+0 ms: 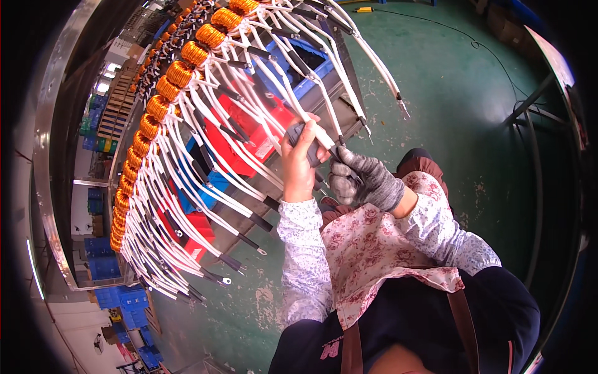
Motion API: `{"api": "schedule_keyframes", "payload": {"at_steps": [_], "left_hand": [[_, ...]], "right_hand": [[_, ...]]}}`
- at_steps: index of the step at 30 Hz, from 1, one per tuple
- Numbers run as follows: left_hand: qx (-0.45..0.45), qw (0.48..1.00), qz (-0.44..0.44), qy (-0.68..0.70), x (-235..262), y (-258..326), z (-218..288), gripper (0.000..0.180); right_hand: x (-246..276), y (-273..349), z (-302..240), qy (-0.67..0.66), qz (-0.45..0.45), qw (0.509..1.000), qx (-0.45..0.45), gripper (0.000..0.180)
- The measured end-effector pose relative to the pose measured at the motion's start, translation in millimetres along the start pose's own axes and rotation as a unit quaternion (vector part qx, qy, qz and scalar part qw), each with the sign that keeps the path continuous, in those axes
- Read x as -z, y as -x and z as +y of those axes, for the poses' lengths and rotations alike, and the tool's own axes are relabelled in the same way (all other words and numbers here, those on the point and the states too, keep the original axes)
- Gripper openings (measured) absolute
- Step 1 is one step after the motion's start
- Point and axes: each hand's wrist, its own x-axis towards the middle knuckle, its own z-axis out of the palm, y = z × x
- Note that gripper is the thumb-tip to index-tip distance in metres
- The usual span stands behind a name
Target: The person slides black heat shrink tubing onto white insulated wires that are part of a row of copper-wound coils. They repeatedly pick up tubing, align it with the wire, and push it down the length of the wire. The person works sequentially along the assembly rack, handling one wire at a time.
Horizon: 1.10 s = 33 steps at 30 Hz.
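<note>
My left hand [300, 163] is bare and closed around a white-sleeved cable [323, 138]. A dark grey rounded thing [295, 133] lies against its fingers; I cannot make out its kind. Close beside it, my right hand [364, 179] wears a grey knit glove, its fingers closed at the black end of this cable. The gloved fingers hide most of that end. Copper-wound coils [179, 73] hang in a curved row at the left and top. Pairs of white-sleeved leads with black sleeves and metal lugs [227, 281] fan out from them toward me.
Below the leads stand red bins [240, 140] and blue bins [305, 65] on a grey bench [350, 118]. A metal frame [53, 156] runs along the left. On the green floor [430, 81] lies a black cable [476, 45]. A metal-legged table [536, 93] stands right.
</note>
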Motion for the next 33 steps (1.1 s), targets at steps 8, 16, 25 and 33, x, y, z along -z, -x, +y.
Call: {"api": "schedule_keyframes", "payload": {"at_steps": [8,16,25,33], "left_hand": [[0.008,0.999,0.046,-0.012,4,9,-2,0.025],[-0.063,0.995,0.04,0.071,19,41,-3,0.055],[-0.037,0.986,0.008,-0.165,-9,53,3,0.054],[0.007,0.991,-0.061,-0.116,-24,27,-19,0.036]], "right_hand": [[6,-11,7,0.036,0.015,0.998,0.049,0.032],[-13,-10,10,0.719,0.305,0.623,0.047,0.046],[-24,12,7,0.623,0.245,0.652,0.357,0.035],[3,35,-22,0.293,0.283,0.844,0.349,0.028]]}}
